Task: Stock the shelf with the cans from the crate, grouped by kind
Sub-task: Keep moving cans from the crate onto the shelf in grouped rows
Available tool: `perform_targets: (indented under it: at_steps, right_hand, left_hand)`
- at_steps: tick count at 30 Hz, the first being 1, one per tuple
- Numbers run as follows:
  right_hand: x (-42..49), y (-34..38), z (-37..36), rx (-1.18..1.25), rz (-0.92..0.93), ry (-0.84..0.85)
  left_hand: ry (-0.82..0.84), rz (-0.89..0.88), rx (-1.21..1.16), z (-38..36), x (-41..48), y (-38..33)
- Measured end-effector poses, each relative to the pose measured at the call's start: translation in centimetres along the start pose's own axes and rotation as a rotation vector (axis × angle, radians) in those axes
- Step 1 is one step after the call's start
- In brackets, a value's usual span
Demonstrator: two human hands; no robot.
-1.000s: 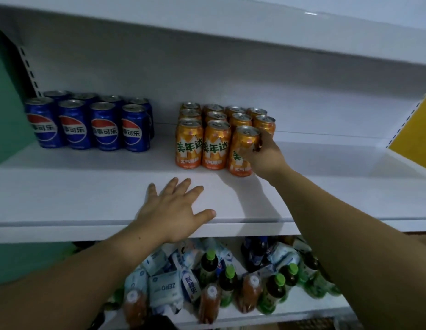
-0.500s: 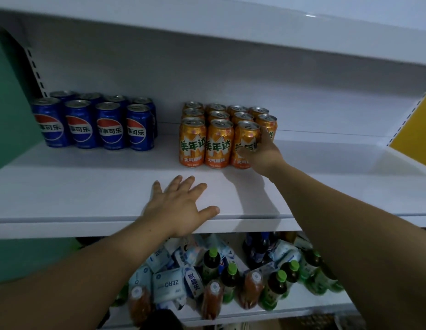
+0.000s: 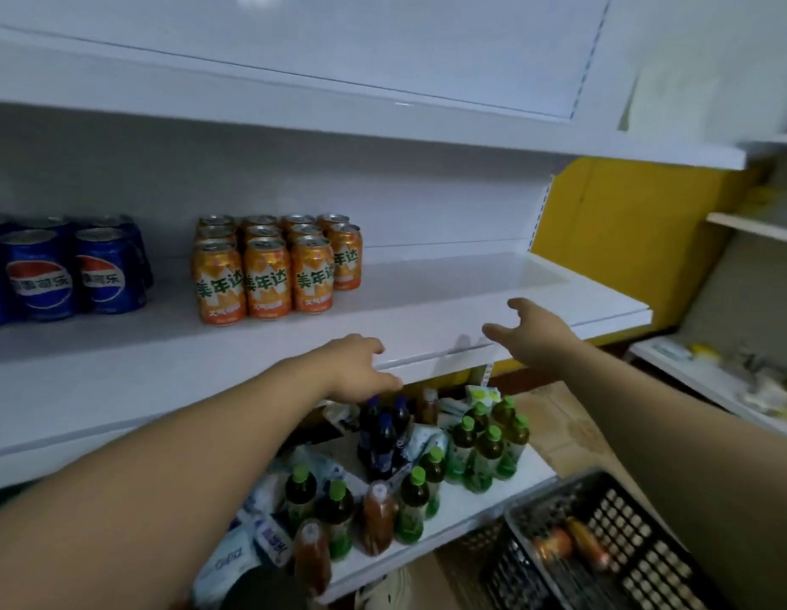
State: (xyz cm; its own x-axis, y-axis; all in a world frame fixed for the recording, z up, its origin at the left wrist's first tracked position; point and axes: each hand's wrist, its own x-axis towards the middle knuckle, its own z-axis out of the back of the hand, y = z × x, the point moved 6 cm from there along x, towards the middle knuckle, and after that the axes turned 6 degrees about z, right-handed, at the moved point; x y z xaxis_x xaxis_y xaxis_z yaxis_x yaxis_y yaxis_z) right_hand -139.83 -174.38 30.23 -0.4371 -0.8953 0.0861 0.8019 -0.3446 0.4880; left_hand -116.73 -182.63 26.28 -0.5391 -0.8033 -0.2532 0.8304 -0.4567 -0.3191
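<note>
On the white shelf (image 3: 449, 301) a block of orange cans (image 3: 268, 266) stands in rows, with a group of blue cola cans (image 3: 70, 270) to its left. My left hand (image 3: 361, 367) rests on the shelf's front edge, fingers curled over it, holding nothing. My right hand (image 3: 532, 332) hovers open over the front edge further right, well clear of the orange cans. A black crate (image 3: 638, 534) sits low at the right, with orange cans (image 3: 567, 543) lying inside.
The lower shelf (image 3: 462, 508) holds green-capped bottles (image 3: 484, 446), dark bottles and white packets. A yellow panel (image 3: 625, 231) closes the shelf's right end. Another shelving unit (image 3: 735, 380) stands at the far right. The shelf above (image 3: 339, 112) overhangs.
My right hand has let go of the front orange can and pulled back to the right. My left hand slid to the shelf edge. The view has swung right and down, showing the crate.
</note>
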Motion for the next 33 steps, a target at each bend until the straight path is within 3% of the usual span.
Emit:
perform_targets:
  at_steps: [5,13,22,33]
  right_hand:
    - [-4.8,-8.7,2.9,-0.022,-0.192,-0.047]
    - [-17.1,-25.9,1.3,0.009,-0.608,-0.021]
    - [-22.7,-40.9,-7.6,0.136,-0.846,0.162]
    - [-15.4,-53.3,-24.7,0.252,-0.854,0.365]
  left_hand:
    - [0.085,-0.330,0.057,-6.1,-0.7,-12.8]
    - [0.409,-0.552,0.202,-22.0,-1.0,-23.2]
    - [0.570,-0.529,0.283,-35.6,6.9,-27.3]
    - [0.485,-0.539,0.304,-48.6,20.6,-27.0]
